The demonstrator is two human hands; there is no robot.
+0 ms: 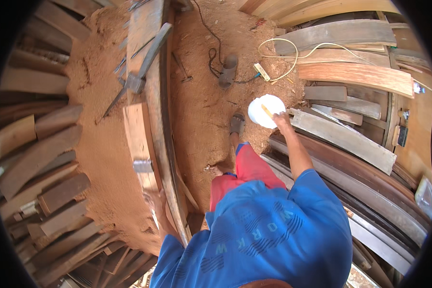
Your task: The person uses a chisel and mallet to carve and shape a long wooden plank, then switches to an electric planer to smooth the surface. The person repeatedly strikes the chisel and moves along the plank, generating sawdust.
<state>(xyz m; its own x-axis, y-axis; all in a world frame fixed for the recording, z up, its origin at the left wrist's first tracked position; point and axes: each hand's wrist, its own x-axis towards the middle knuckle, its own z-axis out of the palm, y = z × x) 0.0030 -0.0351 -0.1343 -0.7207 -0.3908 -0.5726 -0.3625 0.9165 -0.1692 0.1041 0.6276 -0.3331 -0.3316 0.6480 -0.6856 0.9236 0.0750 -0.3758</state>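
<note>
blue printed shirt (269, 230), red shorts (254, 168), grey sandal (237, 124)

Right hand (280, 119) gripping, arm outstretched; left hand (153, 198) nearer the body.

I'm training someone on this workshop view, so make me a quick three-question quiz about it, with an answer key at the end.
1. Multiple choice: Which hand holds the flat wooden stick at the white bucket?
A) left
B) right
C) both

2. True or false: The pale yellow power strip lies on the sawdust-strewn ground.

3. Fill in: The left hand is at a plank made of ____.

Key:
1. B, the right hand.
2. True.
3. Wood.
</note>
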